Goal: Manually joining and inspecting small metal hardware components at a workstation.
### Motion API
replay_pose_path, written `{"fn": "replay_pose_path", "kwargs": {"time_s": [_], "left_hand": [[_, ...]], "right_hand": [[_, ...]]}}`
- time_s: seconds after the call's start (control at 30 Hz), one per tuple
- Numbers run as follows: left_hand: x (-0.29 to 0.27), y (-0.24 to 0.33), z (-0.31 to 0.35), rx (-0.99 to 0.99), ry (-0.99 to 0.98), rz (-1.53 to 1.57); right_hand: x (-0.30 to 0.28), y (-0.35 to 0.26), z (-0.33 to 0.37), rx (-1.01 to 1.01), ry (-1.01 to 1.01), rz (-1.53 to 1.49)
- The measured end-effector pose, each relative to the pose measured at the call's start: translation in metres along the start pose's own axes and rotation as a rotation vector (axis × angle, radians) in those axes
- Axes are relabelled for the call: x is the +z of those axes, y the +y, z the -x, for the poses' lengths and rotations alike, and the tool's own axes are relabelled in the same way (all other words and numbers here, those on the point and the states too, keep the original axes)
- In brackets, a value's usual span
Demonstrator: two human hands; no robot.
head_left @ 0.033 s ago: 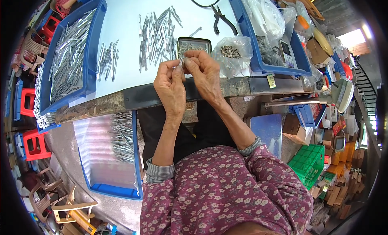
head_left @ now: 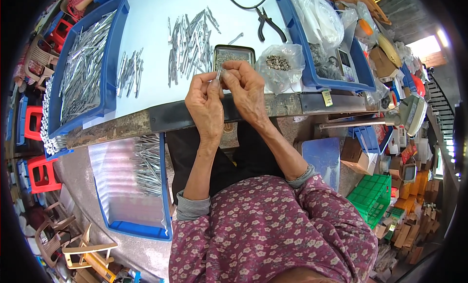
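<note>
My left hand point(head_left: 205, 103) and my right hand point(head_left: 247, 90) meet above the near edge of the table, both closed with fingertips pinched together. Between them is a small, slim metallic piece, mostly covered by the fingers, so its kind cannot be made out. Just beyond the fingertips lies a dark-rimmed small tray point(head_left: 247, 50) of tiny metal parts. To its right, a clear plastic bag point(head_left: 287, 78) holds small brassy and silvery parts. Farther left, a loose pile of slender metal rods point(head_left: 187, 47) rests on the white table covering, with a smaller rod bundle point(head_left: 130, 73) beside it.
A blue bin point(head_left: 111, 71) full of similar rods stands at the left. Black-handled pliers point(head_left: 269, 27) lie at the back. On the right, another blue bin point(head_left: 312, 71) holds plastic bags. Below the table edge sits a blue tray point(head_left: 131, 227) with more rods. A lamp point(head_left: 412, 112) juts in at right.
</note>
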State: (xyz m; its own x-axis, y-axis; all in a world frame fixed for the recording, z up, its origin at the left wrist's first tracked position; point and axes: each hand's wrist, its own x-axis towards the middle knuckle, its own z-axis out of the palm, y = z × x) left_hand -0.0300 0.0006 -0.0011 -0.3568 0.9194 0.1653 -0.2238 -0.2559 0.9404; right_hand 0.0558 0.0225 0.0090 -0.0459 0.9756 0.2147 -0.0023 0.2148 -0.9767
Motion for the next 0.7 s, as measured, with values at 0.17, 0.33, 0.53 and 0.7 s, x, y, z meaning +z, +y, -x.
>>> {"fn": "replay_pose_path", "kwargs": {"time_s": [0.17, 0.33, 0.53, 0.7], "left_hand": [[-0.003, 0.003, -0.001, -0.062, 0.004, 0.076], [-0.005, 0.003, -0.001, -0.193, -0.055, 0.275], [-0.006, 0.008, -0.001, -0.207, -0.074, 0.289], [-0.009, 0.0, -0.004, -0.151, -0.04, 0.273]], "right_hand": [[0.002, 0.004, 0.0, -0.099, 0.014, 0.132], [0.002, 0.004, -0.005, 0.037, 0.027, -0.137], [-0.009, 0.003, -0.008, 0.142, -0.074, -0.209], [0.008, 0.007, -0.001, -0.043, -0.034, -0.067]]}}
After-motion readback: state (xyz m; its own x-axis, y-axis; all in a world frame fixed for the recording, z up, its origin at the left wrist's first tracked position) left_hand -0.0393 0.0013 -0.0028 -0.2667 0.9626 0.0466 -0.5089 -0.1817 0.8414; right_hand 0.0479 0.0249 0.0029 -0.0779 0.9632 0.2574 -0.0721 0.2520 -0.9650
